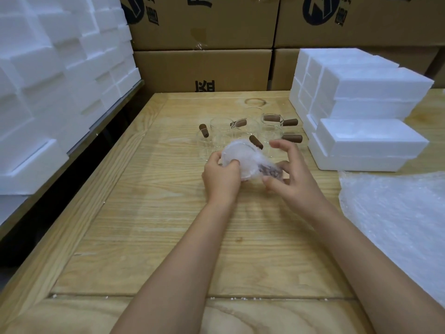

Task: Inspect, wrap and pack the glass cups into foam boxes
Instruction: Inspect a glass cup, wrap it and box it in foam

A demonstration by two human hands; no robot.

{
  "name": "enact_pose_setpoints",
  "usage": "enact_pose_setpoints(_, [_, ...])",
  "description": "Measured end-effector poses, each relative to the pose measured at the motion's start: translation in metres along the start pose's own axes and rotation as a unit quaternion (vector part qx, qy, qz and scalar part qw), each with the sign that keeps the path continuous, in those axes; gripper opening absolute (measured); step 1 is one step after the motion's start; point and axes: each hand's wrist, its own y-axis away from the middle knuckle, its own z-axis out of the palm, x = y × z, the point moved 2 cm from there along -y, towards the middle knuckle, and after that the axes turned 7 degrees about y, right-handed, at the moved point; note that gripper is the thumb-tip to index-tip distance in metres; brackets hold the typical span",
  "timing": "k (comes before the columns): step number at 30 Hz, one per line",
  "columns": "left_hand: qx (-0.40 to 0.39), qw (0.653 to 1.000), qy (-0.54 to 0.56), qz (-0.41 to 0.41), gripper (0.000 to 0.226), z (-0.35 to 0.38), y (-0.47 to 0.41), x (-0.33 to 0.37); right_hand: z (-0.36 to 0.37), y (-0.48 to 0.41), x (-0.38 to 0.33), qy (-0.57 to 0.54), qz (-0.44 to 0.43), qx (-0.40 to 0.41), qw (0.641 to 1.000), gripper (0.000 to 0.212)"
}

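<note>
Two hands on one clear glass cup swathed in white bubble wrap [243, 160], over the light wooden table [149, 213]. Left hand [222, 174] curls around the wrapped body. Right hand [293, 174] pinches the wrapped brown handle end, upper fingers spread loose. Bare glass cups with brown handles [240, 131] sit just behind.

The table [149, 213] is showing pale, matt, grained wood. The glass cups [220, 127] are gleaming clear, their handles [290, 122] looking like dark smooth wood. The wrapped cup [240, 160] is wearing cloudy plastic film. The foam boxes [373, 138] at right are looking white, matt, grainy.
</note>
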Motion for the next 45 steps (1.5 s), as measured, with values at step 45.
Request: enact_pose_setpoints(45, [0.001, 0.98, -0.196, -0.017, 0.08, -0.099, -0.063, 0.011, 0.132, -0.06, -0.016, -0.019, 0.129, 0.095, 0.987, 0.03])
